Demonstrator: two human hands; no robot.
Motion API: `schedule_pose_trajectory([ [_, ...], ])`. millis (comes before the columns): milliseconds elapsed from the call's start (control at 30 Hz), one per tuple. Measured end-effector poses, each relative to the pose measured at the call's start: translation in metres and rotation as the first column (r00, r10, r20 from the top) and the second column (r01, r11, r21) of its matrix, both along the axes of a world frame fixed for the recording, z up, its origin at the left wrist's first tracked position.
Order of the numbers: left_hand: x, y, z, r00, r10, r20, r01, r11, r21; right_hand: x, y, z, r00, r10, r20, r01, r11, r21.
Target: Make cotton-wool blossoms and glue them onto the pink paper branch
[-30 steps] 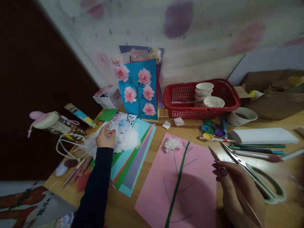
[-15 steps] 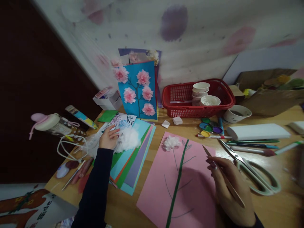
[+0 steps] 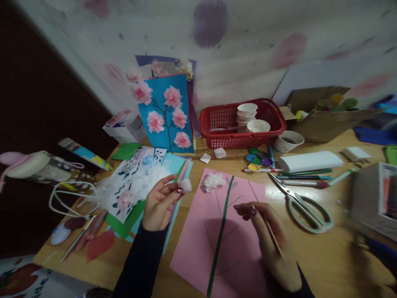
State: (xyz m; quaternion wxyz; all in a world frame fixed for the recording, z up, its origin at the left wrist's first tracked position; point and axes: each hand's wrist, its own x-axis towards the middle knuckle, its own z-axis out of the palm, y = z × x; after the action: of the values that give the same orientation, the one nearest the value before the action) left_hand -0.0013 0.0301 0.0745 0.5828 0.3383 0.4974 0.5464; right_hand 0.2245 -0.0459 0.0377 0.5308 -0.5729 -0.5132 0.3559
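So the left hand (image 3: 158, 209) has a small white piece (image 3: 185, 186) pinched in its fingers, just off the top left part of the pink sheet (image 3: 192, 248). From those fingers, the white fluffy flower (image 3: 213, 182) on the sheet sits at about 3 o'clock, near but not touching. The piece is too small and blurry for me to call its long axis. The sheet's runs roughly 1 to 7 o'clock, same as its green stem (image 3: 221, 227).

Left is clearly the nearer hand to the flower. The right hand (image 3: 287, 246) is over the right side of the sheet, around 4 o'clock from the flower, fingers closed around a thin stick (image 3: 274, 238).

The surface (image 3: 338, 260) is wood and pretty busy. Fluffy white material (image 3: 142, 180) lies at 9 o'clock from the left fingertips, on coloured paper. Scissors (image 3: 288, 191) are off the sheet at 2 o'clock from the right hand, tips toward 10. The red basket (image 3: 220, 142) is up at 12 from the sheet, with the blue flower card (image 3: 159, 99) standing at 11.
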Motion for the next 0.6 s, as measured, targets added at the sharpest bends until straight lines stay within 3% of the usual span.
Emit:
schedule_pose_trajectory([
  [100,0.032,-0.013,-0.012,0.982,-0.122,0.143,0.14,0.983,-0.123,-0.01,-0.002,0.002,0.992,0.017,-0.127,-0.022,0.999,-0.036],
  [233,0.059,-0.029,-0.029,0.926,-0.275,0.258,0.337,0.912,-0.235,-0.019,-0.002,-0.004,0.911,0.076,-0.406,-0.121,0.989,-0.086],
  [467,0.073,-0.039,-0.043,0.947,-0.287,0.144,0.311,0.932,-0.188,-0.014,-0.009,-0.015,0.922,-0.047,-0.385,0.019,0.997,-0.077],
  [600,0.072,-0.039,-0.044,0.955,-0.269,0.123,0.29,0.934,-0.21,-0.013,-0.013,-0.013,0.95,-0.002,-0.311,-0.01,0.999,-0.036],
])
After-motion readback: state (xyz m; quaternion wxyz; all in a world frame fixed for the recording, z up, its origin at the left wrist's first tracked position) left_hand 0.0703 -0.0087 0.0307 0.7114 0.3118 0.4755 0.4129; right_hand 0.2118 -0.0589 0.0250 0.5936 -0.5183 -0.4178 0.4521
